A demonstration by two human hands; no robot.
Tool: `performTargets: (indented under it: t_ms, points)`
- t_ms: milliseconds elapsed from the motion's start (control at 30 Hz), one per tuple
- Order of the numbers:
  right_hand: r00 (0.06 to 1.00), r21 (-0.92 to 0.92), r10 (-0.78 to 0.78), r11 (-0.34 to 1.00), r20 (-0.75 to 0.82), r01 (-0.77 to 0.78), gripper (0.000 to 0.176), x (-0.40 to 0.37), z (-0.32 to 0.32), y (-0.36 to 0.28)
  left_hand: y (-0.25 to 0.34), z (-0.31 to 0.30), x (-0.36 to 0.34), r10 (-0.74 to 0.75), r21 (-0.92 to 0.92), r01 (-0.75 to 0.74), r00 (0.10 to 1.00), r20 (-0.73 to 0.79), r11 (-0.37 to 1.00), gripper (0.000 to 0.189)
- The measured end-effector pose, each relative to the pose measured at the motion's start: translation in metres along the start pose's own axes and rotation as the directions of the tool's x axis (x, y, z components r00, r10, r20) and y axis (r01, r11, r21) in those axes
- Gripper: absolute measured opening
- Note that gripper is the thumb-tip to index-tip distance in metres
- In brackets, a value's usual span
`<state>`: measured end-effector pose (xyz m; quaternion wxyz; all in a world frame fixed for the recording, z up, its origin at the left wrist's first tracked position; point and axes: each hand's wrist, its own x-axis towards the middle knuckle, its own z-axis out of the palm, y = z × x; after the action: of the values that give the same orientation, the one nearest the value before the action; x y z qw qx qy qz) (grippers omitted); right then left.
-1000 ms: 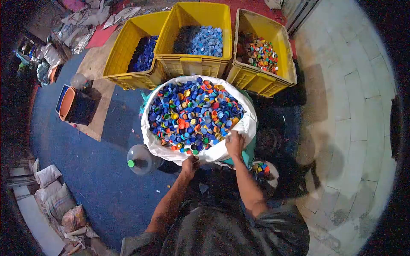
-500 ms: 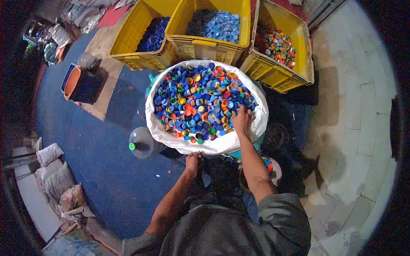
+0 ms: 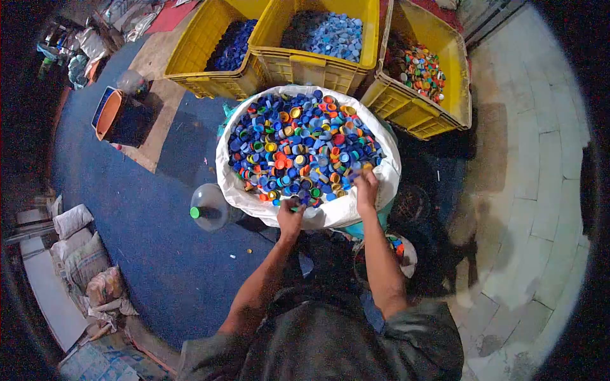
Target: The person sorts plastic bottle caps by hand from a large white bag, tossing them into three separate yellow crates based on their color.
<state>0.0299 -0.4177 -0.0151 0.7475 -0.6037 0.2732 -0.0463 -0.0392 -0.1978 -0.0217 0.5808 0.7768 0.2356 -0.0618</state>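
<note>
A wide white sack [image 3: 389, 197] with its rim rolled down is full of mixed bottle caps [image 3: 298, 143], mostly blue, with orange, yellow and green among them. At the near rim, my left hand [image 3: 290, 219] has its fingers closed around a green bottle cap [image 3: 295, 208], which shows only in part. My right hand [image 3: 366, 190] is over the sack's right side with its fingers curled together. Some blur covers those fingertips, and what they hold cannot be made out; a yellowish cap shows right beside them.
Three yellow crates stand behind the sack: one with dark blue caps [image 3: 232, 47], one with light blue caps [image 3: 337, 35], one with mixed caps [image 3: 424, 73]. A clear jug [image 3: 216, 206] with a green lid lies left. A small cap container [image 3: 410, 257] sits below right.
My left hand has moved from outside the near rim up onto the caps at the edge. My right hand has drawn back toward me from the caps.
</note>
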Motion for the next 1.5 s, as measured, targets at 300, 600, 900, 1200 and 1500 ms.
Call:
performTargets:
  t_ms: [300,600,900,1200,1500]
  points:
    - [0.854,0.637,0.447,0.584,0.265,-0.503,0.018,-0.103,-0.023,-0.011,0.044,0.011,0.034,0.425,0.517,-0.418,0.898,0.111,0.747,0.040]
    - [0.850,0.480,0.455,0.702,0.265,-0.525,0.023,-0.116,-0.029,-0.012,0.025,0.025,0.046,0.329,0.492,-0.319,0.942,0.069,0.810,0.044]
    - [0.878,0.371,0.378,0.801,0.295,-0.470,0.025,-0.108,-0.015,-0.020,0.022,0.027,0.041,0.447,0.314,-0.406,0.891,-0.071,0.858,0.039]
    - [0.968,-0.364,0.100,0.932,0.232,-0.009,0.017,-0.092,0.023,0.039,0.000,-0.043,0.003,-0.285,-0.800,0.441,0.893,0.347,0.408,0.022]
    - [0.792,-0.677,-0.276,0.412,0.545,0.610,0.034,-0.083,0.114,0.033,-0.013,-0.109,-0.009,-0.377,-0.871,0.490,0.814,0.442,0.035,0.018]
